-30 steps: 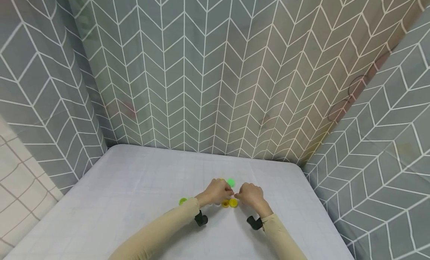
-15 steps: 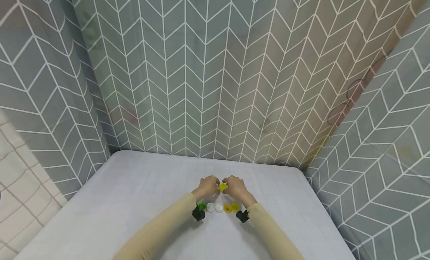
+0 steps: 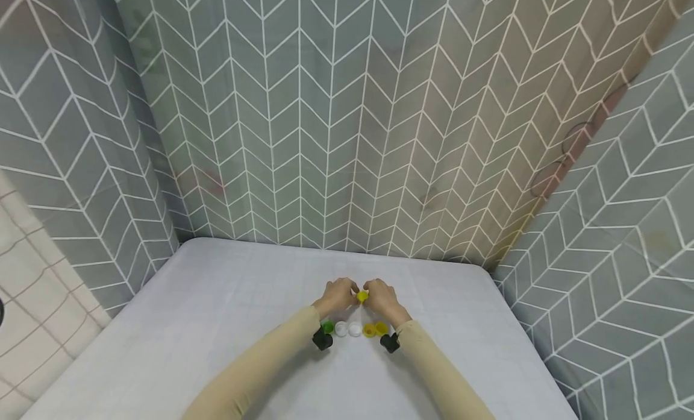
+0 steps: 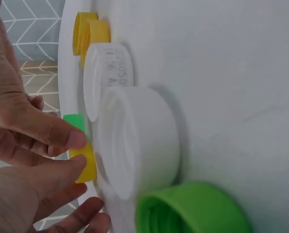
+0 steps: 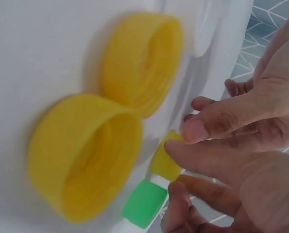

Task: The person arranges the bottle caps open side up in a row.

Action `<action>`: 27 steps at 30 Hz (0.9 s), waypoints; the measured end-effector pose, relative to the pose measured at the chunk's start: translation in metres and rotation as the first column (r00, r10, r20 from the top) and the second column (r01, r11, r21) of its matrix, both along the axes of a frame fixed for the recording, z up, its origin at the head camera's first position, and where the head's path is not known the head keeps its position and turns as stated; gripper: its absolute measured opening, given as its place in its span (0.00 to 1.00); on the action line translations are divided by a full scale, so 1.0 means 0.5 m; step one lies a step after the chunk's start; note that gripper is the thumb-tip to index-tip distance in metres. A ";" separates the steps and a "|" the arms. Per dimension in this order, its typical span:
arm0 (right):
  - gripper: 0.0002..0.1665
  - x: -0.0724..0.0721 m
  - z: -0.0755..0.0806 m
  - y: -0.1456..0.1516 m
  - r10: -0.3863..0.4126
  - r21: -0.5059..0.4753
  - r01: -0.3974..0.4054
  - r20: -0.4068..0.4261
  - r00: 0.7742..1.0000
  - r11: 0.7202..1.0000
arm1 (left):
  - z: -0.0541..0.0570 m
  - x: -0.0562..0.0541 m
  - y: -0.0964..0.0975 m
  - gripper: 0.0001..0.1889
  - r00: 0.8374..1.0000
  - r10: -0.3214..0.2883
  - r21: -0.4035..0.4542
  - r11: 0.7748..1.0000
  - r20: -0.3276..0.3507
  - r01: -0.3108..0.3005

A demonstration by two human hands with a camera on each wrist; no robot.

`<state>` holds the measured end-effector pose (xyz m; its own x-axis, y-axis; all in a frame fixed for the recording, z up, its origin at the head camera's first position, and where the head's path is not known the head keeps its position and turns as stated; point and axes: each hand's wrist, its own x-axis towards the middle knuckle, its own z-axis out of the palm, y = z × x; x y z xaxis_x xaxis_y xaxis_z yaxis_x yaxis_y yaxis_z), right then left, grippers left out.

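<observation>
A small yellow bottle cap (image 3: 362, 296) is between my two hands, just beyond the row of caps. My left hand (image 3: 337, 294) pinches it from the left, the thumb tip lying over its side in the left wrist view. From the other side my right hand (image 3: 382, 300) pinches it too, its thumb on the yellow cap (image 5: 164, 162) and its forefinger by the lower edge. Right beside this cap is a light green cap (image 5: 144, 204), with a bit of white between the two. The head view does not show that green cap. Fingers partly cover the yellow one.
Nearer me stand a green cap (image 3: 327, 328), two white caps (image 4: 142, 141) and two yellow caps (image 5: 86, 155), in a row on a white-covered table (image 3: 244, 299). Behind and beside the table hangs a patterned grey curtain (image 3: 325, 137).
The hands were farther apart a second ago, with light green showing between them. They came together round the small yellow cap, and over the last half second they barely moved.
</observation>
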<state>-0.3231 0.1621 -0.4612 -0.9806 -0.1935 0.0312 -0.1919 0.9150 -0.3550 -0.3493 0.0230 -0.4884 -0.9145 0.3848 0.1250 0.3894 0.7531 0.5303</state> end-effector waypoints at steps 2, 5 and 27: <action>0.19 -0.002 -0.003 0.002 0.000 -0.002 0.000 0.003 1.000 1.000 | 0.000 0.000 0.001 0.14 1.000 0.000 -0.001 1.000 0.002 0.000; 0.15 -0.007 -0.006 0.005 0.017 -0.009 -0.018 -0.013 1.000 1.000 | 0.001 -0.001 0.003 0.14 1.000 0.000 -0.006 1.000 0.002 0.000; 0.16 -0.002 -0.012 0.022 0.042 -0.133 -0.036 0.040 0.998 0.990 | 0.005 0.002 -0.014 0.12 0.997 -0.059 0.083 0.995 0.056 0.054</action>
